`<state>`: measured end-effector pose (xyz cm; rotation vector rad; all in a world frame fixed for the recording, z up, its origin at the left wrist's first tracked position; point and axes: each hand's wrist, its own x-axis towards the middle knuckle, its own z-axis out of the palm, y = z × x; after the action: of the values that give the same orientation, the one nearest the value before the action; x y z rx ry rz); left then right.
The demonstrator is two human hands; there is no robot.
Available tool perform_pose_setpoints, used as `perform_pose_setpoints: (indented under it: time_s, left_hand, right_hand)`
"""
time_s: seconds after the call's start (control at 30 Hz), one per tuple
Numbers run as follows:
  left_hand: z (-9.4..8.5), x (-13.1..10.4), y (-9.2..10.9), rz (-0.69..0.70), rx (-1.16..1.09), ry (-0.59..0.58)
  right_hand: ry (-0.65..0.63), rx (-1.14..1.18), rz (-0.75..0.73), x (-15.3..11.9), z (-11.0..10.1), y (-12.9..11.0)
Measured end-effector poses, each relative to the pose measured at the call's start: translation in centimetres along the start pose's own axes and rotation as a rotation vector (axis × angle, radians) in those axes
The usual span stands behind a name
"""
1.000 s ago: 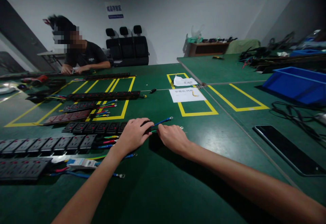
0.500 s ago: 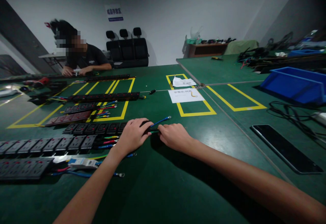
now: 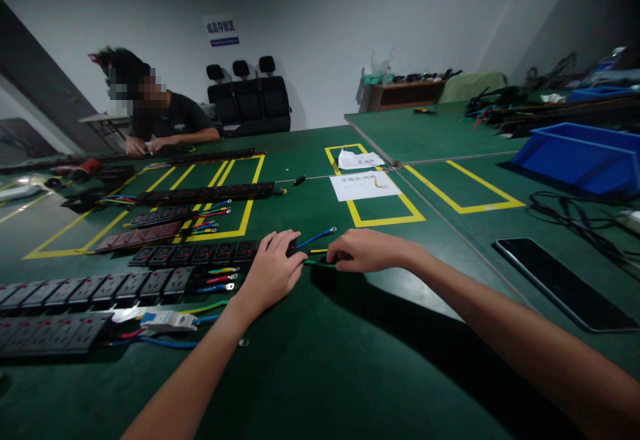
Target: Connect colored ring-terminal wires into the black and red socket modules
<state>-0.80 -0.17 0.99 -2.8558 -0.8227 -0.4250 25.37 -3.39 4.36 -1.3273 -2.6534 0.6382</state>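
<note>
Left hand (image 3: pixel 273 263) on the black socket strip (image 3: pixel 200 253), right hand (image 3: pixel 363 250) on its green lead (image 3: pixel 320 263), centre of the frame.
The strip lies on the bench (image 3: pixel 300 373) from left of centre to mid-frame, its long axis running across the picture, leads pointing right. The two hands are apart: the left one, nearer the strip, clasps its right-hand end, fingers over the top; the right one pinches the green lead beyond that end, its exact fingertip contact partly hidden. A yellow lead (image 3: pixel 319 251) shows just above the green, and a blue lead (image 3: pixel 316 237) angles away toward the upper right.
</note>
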Motion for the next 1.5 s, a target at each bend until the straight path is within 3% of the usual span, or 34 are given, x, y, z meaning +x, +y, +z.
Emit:
perform_pose_setpoints:
  time_s: [0.27, 0.47, 0.77, 0.97, 1.1, 1.23, 1.43, 1.5]
  left_hand:
    - [1.1, -0.2, -0.7, 0.02, -0.092, 0.036]
    - [1.2, -0.1, -0.1, 0.02, -0.085, 0.045]
    - [0.5, 0.4, 2.6, -0.007, -0.044, 0.194]
    - [1.7, 0.9, 4.0, 0.055, -0.082, 0.157]
    - [2.2, 1.2, 5.0, 0.059, -0.073, 0.109]
    - [2.3, 1.3, 6.2, 0.013, -0.057, 0.084]
    - [1.4, 0.8, 7.6, -0.115, -0.08, 0.169]
    - [1.1, 0.7, 7.9, -0.095, -0.095, 0.169]
  right_hand:
    - [0.127, -0.219, 0.027, 0.4, 0.7, 0.2]
    - [0.139, -0.265, 0.082, 0.7, 1.0, 0.4]
    - [-0.128, -0.057, 0.152, -0.9, -1.7, 0.6]
    - [-0.199, 0.165, 0.155, -1.2, -2.4, 2.3]
    - [-0.231, 0.387, 0.116, -1.0, -2.2, 4.2]
    - [-0.182, 0.567, 0.066, -1.1, -2.0, 5.4]
    - [-0.167, 0.617, 0.1, -1.4, -2.2, 5.2]
    - [-0.172, 0.616, 0.128, -1.5, -2.2, 4.9]
